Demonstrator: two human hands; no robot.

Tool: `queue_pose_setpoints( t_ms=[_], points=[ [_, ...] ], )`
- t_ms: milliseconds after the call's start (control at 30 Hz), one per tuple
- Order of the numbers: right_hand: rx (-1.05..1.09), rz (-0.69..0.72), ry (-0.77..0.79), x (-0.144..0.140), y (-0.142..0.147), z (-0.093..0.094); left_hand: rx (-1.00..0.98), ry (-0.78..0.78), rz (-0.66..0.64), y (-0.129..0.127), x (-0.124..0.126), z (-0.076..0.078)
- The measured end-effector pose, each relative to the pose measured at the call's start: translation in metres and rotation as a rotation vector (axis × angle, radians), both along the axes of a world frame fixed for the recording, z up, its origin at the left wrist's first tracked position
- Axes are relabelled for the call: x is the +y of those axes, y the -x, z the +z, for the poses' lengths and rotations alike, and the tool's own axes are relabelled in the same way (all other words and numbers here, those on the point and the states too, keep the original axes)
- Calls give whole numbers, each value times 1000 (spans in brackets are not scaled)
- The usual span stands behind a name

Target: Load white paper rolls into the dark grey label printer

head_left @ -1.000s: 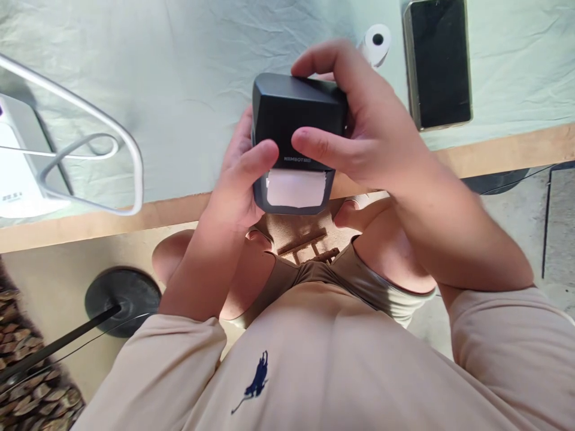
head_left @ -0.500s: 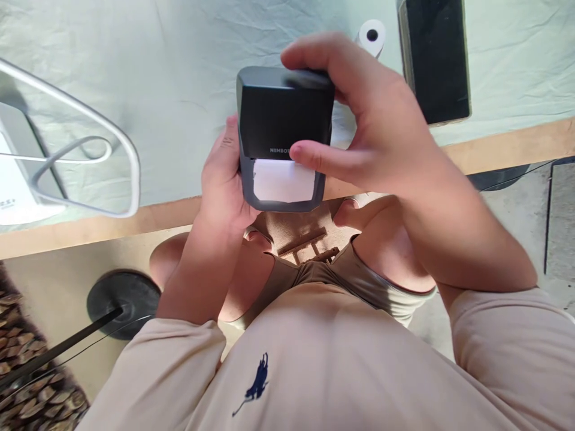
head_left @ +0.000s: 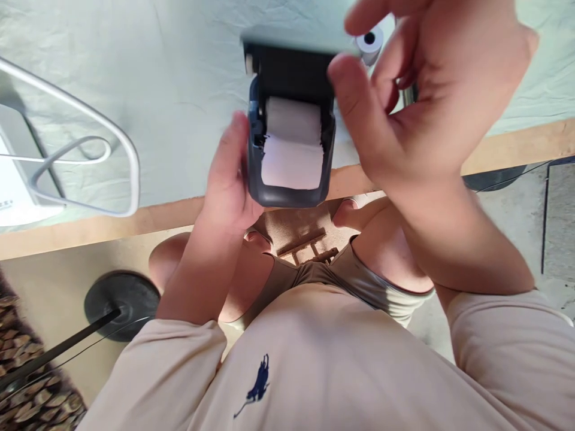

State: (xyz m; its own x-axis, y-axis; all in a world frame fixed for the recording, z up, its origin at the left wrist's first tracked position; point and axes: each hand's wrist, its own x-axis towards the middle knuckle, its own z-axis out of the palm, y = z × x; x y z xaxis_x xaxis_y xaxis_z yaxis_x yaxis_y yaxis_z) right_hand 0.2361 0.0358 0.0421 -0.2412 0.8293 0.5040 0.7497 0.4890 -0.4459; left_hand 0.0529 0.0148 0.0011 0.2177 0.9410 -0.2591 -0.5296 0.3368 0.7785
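My left hand [head_left: 229, 185] grips a small dark label printer [head_left: 290, 196] from its left side, above the table's front edge. The printer's black lid [head_left: 294, 72] is swung up, away from me. Inside lies a white paper roll [head_left: 294, 120], its loose end spread over the front of the printer. To the right, my right hand [head_left: 431, 96] is spread and blurred, its thumb tip at the lid's right edge; whether they touch I cannot tell. Behind the right fingers stands a second white paper roll [head_left: 371, 51] with a dark core, partly covered.
A pale green cloth [head_left: 179, 90] covers the wood-edged table [head_left: 171, 214]. On the left are a white device [head_left: 22, 173] and a looped white cable [head_left: 130, 155]. Below the table stands a round black base [head_left: 119, 299] with a pole. My right hand hides the dark tablet-like slab.
The printer's lid has gone from closed to raised, uncovering the paper roll. My right hand has moved off the printer's top, up and to the right, with its fingers opening.
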Motion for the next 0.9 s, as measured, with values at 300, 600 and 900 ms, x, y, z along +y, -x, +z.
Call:
queue_pose_setpoints(
  t_ms=[300, 600, 900],
  points=[
    [-262, 82, 278, -1, 13, 9, 58, -38, 30, 0, -6, 0],
    [-514, -77, 458, -8, 19, 15, 71, -165, -4, 2, -5, -18],
    [-576, -77, 539, -3, 23, 11, 173, -89, -3, -4, -11, -7]
  ],
)
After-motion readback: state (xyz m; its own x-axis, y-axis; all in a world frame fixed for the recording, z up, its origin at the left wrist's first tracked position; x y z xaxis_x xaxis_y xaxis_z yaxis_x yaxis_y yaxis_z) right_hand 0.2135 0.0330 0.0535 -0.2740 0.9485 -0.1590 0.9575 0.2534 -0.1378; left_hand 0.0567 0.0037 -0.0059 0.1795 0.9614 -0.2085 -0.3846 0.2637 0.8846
